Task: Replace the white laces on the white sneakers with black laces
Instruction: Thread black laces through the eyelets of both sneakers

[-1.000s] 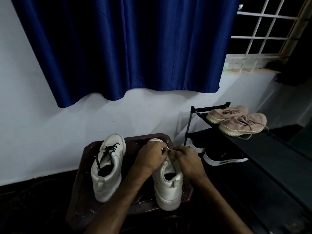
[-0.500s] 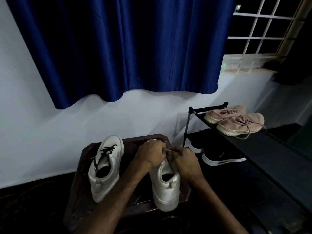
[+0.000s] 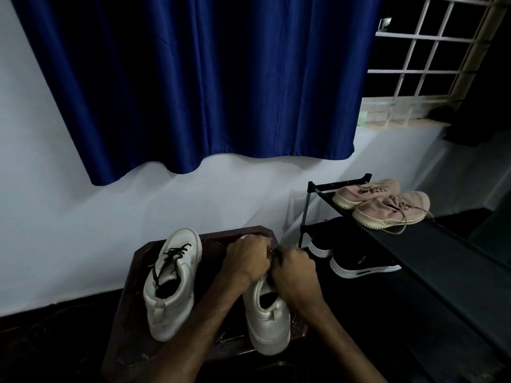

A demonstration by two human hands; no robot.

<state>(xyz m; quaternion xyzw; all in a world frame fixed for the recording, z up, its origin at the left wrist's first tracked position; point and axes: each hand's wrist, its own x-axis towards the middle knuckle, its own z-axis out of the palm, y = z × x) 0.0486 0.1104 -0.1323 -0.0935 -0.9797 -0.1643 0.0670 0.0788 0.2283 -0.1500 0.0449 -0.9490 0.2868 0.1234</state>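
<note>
While the black-laced sneaker (image 3: pixel 171 283) stands alongside, left hand (image 3: pixel 246 261) and right hand (image 3: pixel 294 272) meet curled over the other sneaker (image 3: pixel 266 322), grip hidden.

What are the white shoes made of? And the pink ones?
The white sneakers look like smooth leather or faux leather: they show a soft sheen. The pink shoes look like matte fabric, dull and wrinkled, with ribbed, probably rubber soles. Neither is certain.
</note>
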